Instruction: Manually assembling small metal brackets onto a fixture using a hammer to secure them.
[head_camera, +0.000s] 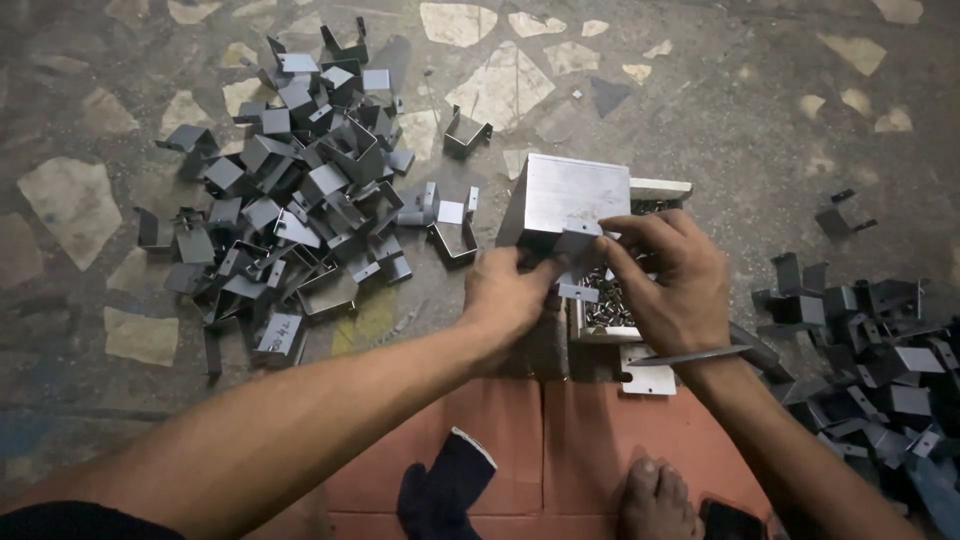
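The floor is old grey stone with pale patches, and the person sits low on it. A big pile of bent grey metal brackets lies on the left, within easy reach. A second heap of brackets lies on the right, kept apart from the first.

In the middle stands a shiny metal block, and just beside it an open box of small screws. Both hands meet over that box. The left hand and the right hand pinch one small grey bracket between them, fingers closed tight on it, so it stays steady. A bare foot rests on the red mat below.
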